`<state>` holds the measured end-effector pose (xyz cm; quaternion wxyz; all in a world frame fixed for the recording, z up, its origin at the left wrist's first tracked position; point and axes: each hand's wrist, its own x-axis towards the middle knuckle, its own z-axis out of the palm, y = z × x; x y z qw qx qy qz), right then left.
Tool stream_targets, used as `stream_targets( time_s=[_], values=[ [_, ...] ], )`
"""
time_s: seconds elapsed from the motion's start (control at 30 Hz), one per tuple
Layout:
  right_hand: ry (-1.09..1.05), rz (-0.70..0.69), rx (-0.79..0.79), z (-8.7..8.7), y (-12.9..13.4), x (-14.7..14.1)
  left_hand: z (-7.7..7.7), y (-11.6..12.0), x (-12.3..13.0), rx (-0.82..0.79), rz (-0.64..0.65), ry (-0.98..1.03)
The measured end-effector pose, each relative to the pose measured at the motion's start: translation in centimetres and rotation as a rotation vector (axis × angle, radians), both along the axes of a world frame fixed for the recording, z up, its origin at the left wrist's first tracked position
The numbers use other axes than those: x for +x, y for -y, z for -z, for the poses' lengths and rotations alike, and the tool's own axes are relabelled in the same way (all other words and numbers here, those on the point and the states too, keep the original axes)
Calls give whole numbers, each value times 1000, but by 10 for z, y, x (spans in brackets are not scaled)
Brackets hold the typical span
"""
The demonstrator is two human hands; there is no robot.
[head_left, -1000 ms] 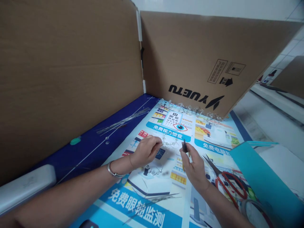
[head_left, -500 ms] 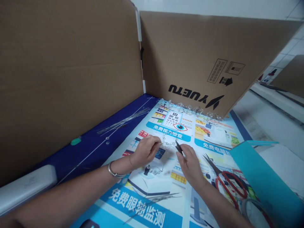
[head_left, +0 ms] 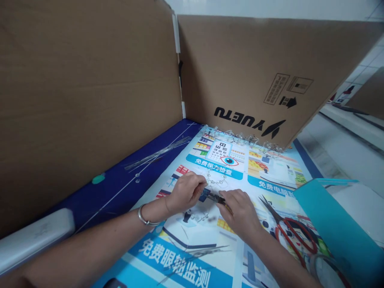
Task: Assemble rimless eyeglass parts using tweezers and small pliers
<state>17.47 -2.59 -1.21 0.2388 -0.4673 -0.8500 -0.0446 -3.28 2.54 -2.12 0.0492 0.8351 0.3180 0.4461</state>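
My left hand (head_left: 187,192), with a silver bangle on its wrist, pinches the end of a thin wire strung with clear beads (head_left: 212,181). The beaded part spreads just past its fingertips. My right hand (head_left: 241,210) is closed round a small pair of pliers (head_left: 215,197), whose jaws point left and reach close to the left fingertips. Whether the jaws grip the wire is too small to tell. Below the hands, another beaded wire piece (head_left: 200,217) lies on the printed sheet (head_left: 220,262), near a bundle of loose straight wires (head_left: 199,255).
Red-handled scissors (head_left: 288,228) and a tape roll (head_left: 325,268) lie at right beside a teal folder (head_left: 336,224). Cardboard walls (head_left: 240,72) stand behind and left. Beaded pieces (head_left: 249,140) line the back; more wires (head_left: 159,153) lie left. A white case (head_left: 39,236) sits front left.
The pliers have swung from pointing up and away to pointing left, with their jaws now near my left fingertips. My left hand stays pinched in nearly the same place.
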Motion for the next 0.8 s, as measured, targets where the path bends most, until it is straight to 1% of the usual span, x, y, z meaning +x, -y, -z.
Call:
stream_targets(
  time_s=[0.13,0.37,0.6,0.8],
  values=[
    [57,-10,35,-10,4,-1,-1,0,0,26,1,-35],
    [155,64,59,-23,11,-5,-1,2,2,23,-5,-50],
    [208,109,58,-28,14,-6,3,0,2,14,-32,-28],
    [213,103,55,-29,14,-6,2,1,2,8,-5,-30]
  ],
)
